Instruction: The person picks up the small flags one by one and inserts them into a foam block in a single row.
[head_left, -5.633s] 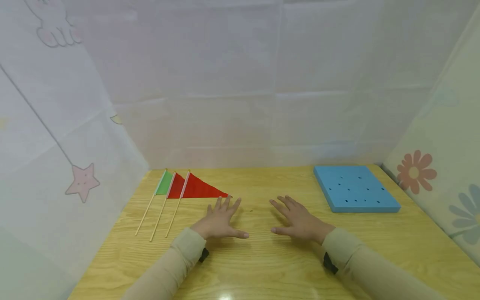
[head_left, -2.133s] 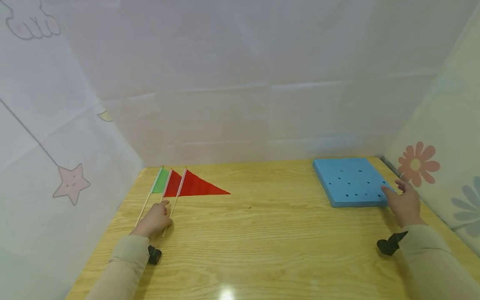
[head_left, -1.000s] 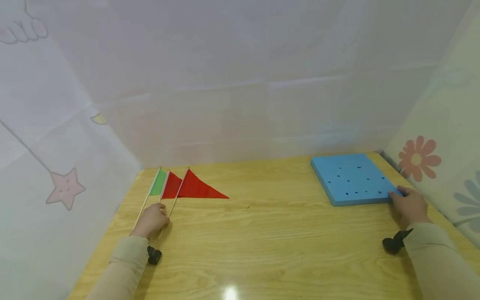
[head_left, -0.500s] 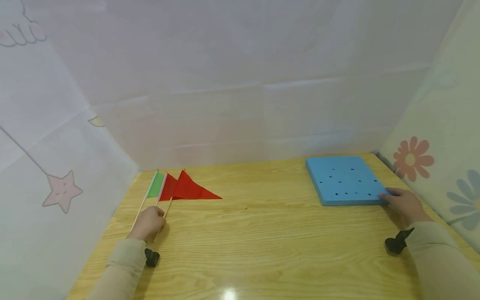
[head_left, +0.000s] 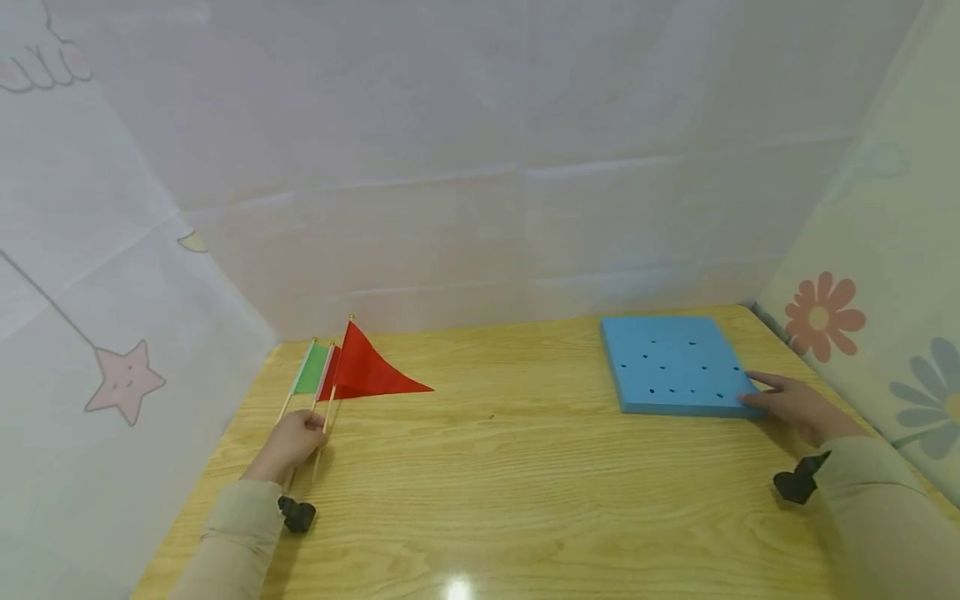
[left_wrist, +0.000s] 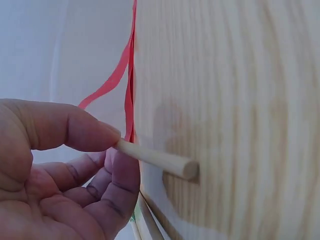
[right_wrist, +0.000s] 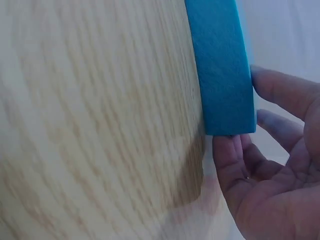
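My left hand [head_left: 291,440] pinches the thin wooden stick [left_wrist: 157,159] of a red triangular flag [head_left: 371,367] between thumb and fingers. That flag's top end is tilted up off the table. Under and beside it lie a second red flag [head_left: 327,379], partly covered, and a green flag [head_left: 310,371], both on pale sticks. At the right, my right hand [head_left: 798,408] holds the near right corner of a flat blue board [head_left: 675,377] dotted with small dark holes. In the right wrist view the thumb [right_wrist: 285,90] lies on the board's top edge, with curled fingers against its side.
The wood-grain table [head_left: 480,483] stretches between the two hands. A pale cloth wall [head_left: 487,233] rises behind it, and printed cloth walls with a pink star [head_left: 126,383] and a red flower [head_left: 823,317] stand at the sides.
Both hands have left the table's middle for the flags and the board. My left hand has taken the red flag's stick and raised its top end; my right hand has slid the blue board leftward.
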